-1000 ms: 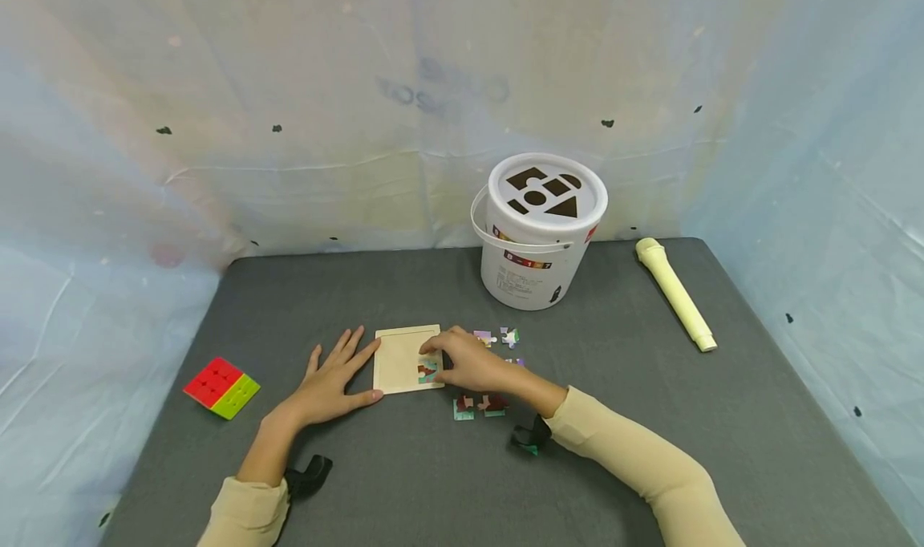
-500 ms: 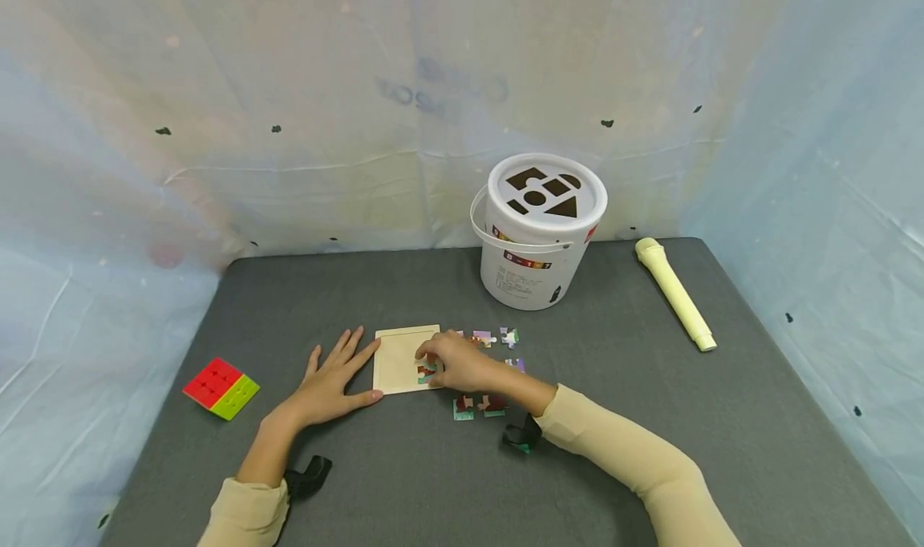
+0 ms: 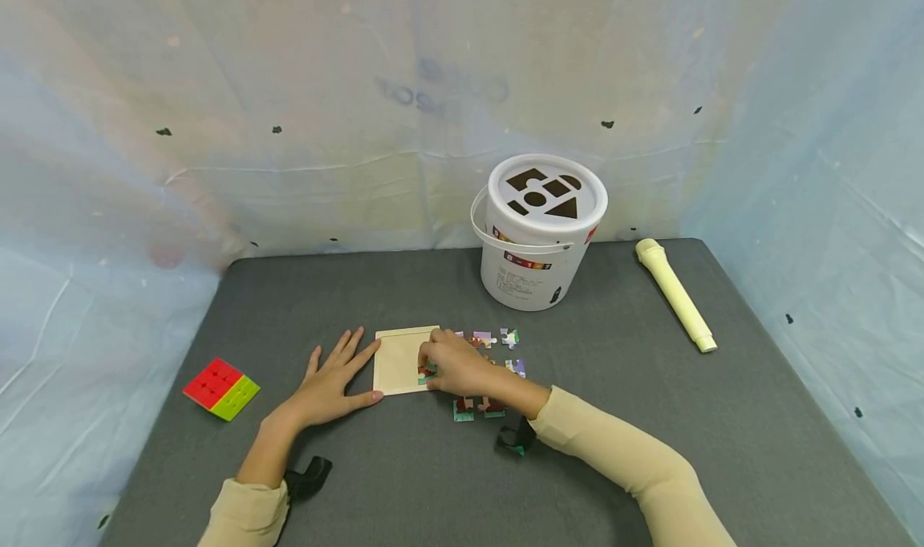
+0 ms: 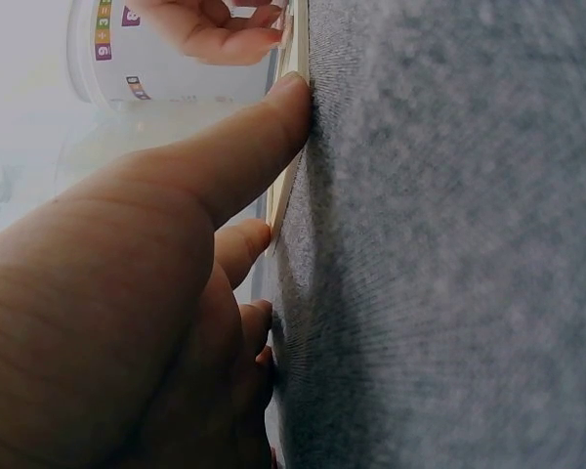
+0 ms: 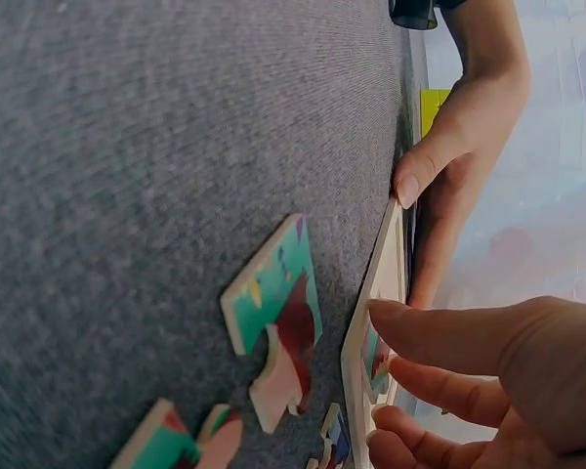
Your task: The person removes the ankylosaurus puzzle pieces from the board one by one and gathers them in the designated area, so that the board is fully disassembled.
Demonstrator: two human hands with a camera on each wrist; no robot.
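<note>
A shallow pale wooden puzzle tray [image 3: 395,362] lies flat on the dark grey table. My left hand [image 3: 325,391] is spread at its left side, with thumb and index fingertips touching the edge. My right hand [image 3: 462,364] reaches over the tray's right side, fingers bent. Its thumb and fingertips pinch a colourful jigsaw piece [image 5: 373,354] at the tray's lower right corner; the fingers partly hide it. Several loose jigsaw pieces lie right of the tray, among them a green and brown one [image 3: 463,408] and a purple and white one [image 3: 509,338].
Behind the loose pieces stands a white lidded bucket [image 3: 523,270] with shape cut-outs. A red and yellow-green puzzle cube [image 3: 222,386] sits at the left. At the back right lies a pale yellow microphone-shaped stick [image 3: 674,294].
My right hand has shifted slightly left over the tray, its fingers drawing closer together around the jigsaw piece. More loose pieces show behind it. The left hand has stayed in place.
</note>
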